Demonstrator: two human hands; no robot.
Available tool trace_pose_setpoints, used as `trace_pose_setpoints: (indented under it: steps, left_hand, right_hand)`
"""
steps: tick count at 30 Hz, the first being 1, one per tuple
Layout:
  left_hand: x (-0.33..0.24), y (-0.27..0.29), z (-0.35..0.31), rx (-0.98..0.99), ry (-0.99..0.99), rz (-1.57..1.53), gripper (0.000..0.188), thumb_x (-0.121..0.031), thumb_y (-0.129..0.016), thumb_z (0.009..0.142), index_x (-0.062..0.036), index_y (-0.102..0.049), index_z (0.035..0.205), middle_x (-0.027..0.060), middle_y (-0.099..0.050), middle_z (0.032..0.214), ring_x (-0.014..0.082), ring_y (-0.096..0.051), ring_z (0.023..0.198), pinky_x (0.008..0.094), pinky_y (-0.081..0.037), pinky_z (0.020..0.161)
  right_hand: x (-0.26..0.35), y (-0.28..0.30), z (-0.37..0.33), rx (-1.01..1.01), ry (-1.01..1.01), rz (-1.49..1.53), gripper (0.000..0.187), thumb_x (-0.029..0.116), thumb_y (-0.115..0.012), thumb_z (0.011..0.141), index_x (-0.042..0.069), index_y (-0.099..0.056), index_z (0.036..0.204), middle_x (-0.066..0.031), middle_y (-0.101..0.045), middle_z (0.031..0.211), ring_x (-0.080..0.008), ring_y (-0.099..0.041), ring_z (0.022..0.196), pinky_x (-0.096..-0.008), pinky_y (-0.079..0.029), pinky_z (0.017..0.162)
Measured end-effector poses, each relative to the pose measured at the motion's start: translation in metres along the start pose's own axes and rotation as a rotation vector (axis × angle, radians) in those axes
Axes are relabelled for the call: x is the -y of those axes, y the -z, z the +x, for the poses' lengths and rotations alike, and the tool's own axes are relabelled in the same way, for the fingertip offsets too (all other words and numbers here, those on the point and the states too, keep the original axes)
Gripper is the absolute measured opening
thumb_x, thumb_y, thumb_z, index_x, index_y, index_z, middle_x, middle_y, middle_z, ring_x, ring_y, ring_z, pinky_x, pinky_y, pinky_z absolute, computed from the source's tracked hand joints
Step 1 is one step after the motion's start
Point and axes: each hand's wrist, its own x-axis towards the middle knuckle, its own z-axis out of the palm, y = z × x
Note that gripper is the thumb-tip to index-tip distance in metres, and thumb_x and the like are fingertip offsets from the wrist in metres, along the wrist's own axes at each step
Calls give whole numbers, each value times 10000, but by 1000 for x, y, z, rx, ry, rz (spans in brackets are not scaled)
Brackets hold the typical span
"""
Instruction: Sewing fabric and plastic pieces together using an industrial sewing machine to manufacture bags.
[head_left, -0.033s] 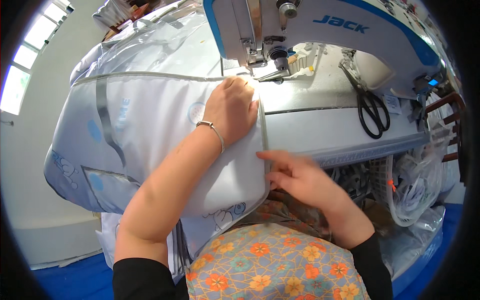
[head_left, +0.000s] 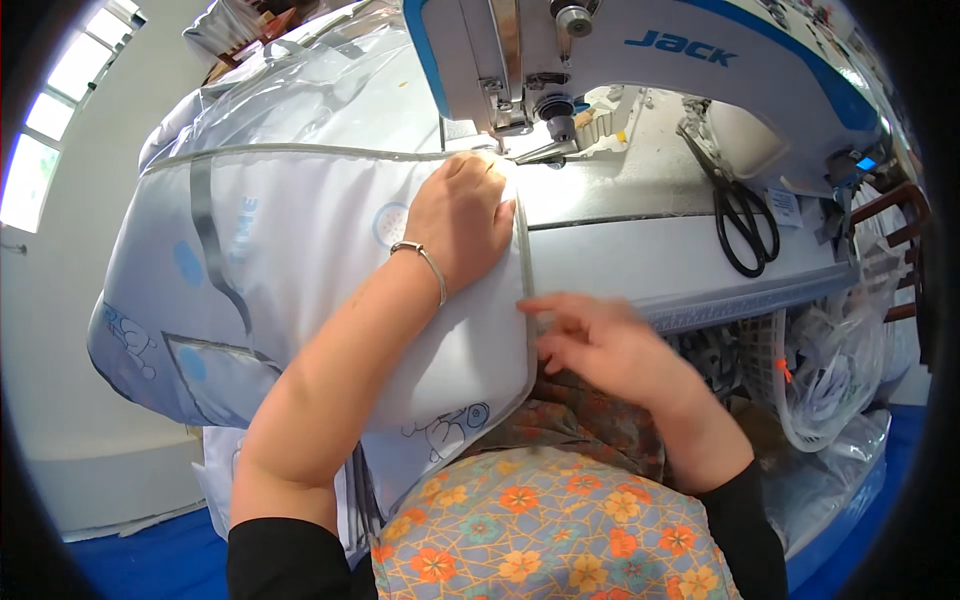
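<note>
A big white bag (head_left: 300, 260) with grey edges and blue pictures is spread over the desk (head_left: 640, 250) and hangs down over its front and left side. The left hand (head_left: 462, 215) is laid flat and open on top of the bag, just in front of the needle of the white and blue sewing machine (head_left: 600, 60). A thin silver bracelet (head_left: 425, 262) is worn on that wrist. The right hand (head_left: 600, 345) is held at the bag's grey right edge, near the front of the desk, with its fingers (head_left: 545, 303) loosely spread; nothing is gripped in it. Black scissors (head_left: 740, 215) are seen lying on the desk to the right, well apart from both hands. A clear plastic bag (head_left: 830, 370) is hung under the desk on the right.
</note>
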Motion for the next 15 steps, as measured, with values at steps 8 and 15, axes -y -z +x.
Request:
trace_pose_setpoints:
  steps: [8,15]
  left_hand:
    - [4,-5,6,-72,-3,-20,300,-133,-664,820,50,-653,1058,210,-660,1175,352,-592,1182,410,-475,1027]
    - [15,-1,9,68,138,-48,342,-152,-686,813,75,-636,1064,237,-650,1188,380,-581,1200,415,-477,1021]
  right_hand:
    - [8,79,92,-506,265,-285,290,106,-677,932,-26,-657,1189,-52,-688,874,-98,-643,824,-267,-525,780]
    - [34,89,105,-579,483,-461,317,105,-733,859,29,-673,1160,-81,-703,909,-146,-662,792,-285,-537,754]
